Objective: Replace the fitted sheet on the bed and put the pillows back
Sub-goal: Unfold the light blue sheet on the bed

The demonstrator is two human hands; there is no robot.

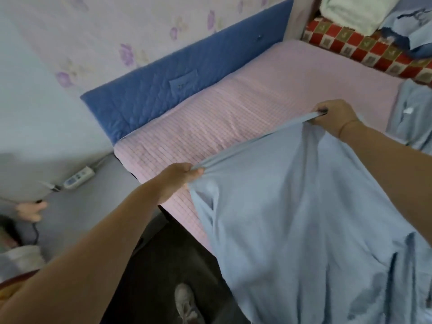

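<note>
A light blue fitted sheet (304, 218) hangs from both my hands over the near corner of the bed. My left hand (180, 178) grips its gathered edge above the mattress's near edge. My right hand (334, 116) holds the same edge farther in, stretched taut between the two. The mattress carries a pink checked pad (233, 108) that is bare at the head end. More blue fabric (413, 113) lies at the right edge of the bed. No pillow is clearly in view.
A blue quilted headboard pad (177, 76) leans on the floral wall. A red checked blanket (364, 50) with folded white cloth (355, 12) lies at the far right. A power strip (79, 177) and cables lie on the floor at left. My shoe (185, 302) stands beside the bed.
</note>
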